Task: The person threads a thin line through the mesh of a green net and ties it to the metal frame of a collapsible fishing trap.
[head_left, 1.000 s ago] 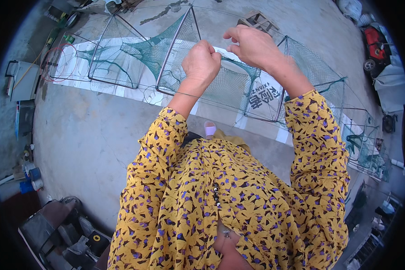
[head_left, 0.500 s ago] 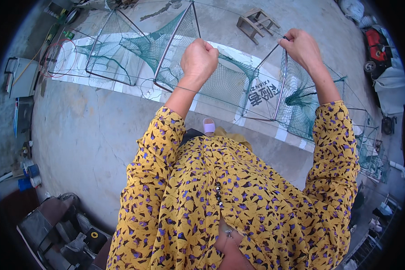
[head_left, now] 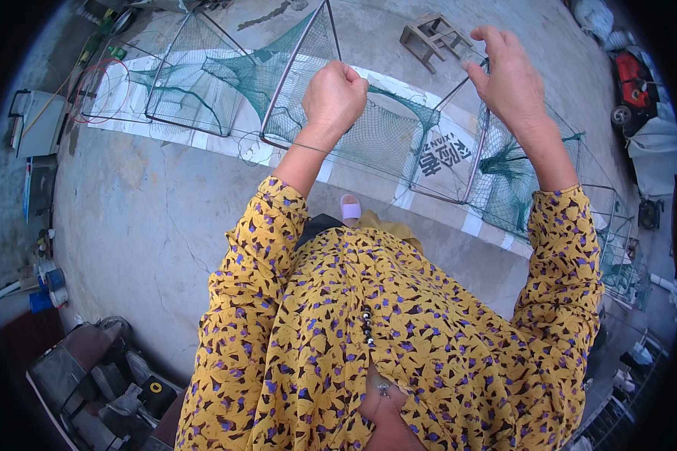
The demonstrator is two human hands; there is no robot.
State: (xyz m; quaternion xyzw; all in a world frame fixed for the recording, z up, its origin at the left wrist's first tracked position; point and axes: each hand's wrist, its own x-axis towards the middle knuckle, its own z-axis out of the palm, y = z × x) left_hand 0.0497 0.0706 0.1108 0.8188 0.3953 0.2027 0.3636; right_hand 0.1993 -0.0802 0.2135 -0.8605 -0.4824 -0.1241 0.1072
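Observation:
A long folding fish trap of green netting (head_left: 384, 135) on dark metal frames stretches across in front of me, with a white printed sheet (head_left: 259, 152) beneath it. My left hand (head_left: 335, 94) is closed in a fist beside a tilted frame (head_left: 297, 66); what its fingers hold is hidden. Further right, my right hand (head_left: 510, 81) has its thumb and fingers apart, with no object visible between them. It is near the upper corner of another frame (head_left: 475, 161). Bunched netting (head_left: 508, 165) hangs inside the trap just below that hand.
A small wooden stool (head_left: 434, 39) stands beyond the trap. At the far right are a red wheeled machine (head_left: 630, 81) and a grey covered bundle (head_left: 654, 146). A pile of dark items (head_left: 105, 376) lies at lower left, near blue containers (head_left: 44, 301). A metal rack (head_left: 624, 398) is at lower right.
My right hand has opened from a pinch at the frame's top corner, its fingers lifting away. The left fist stays nearly in place. The right-hand frame has shifted slightly rightward.

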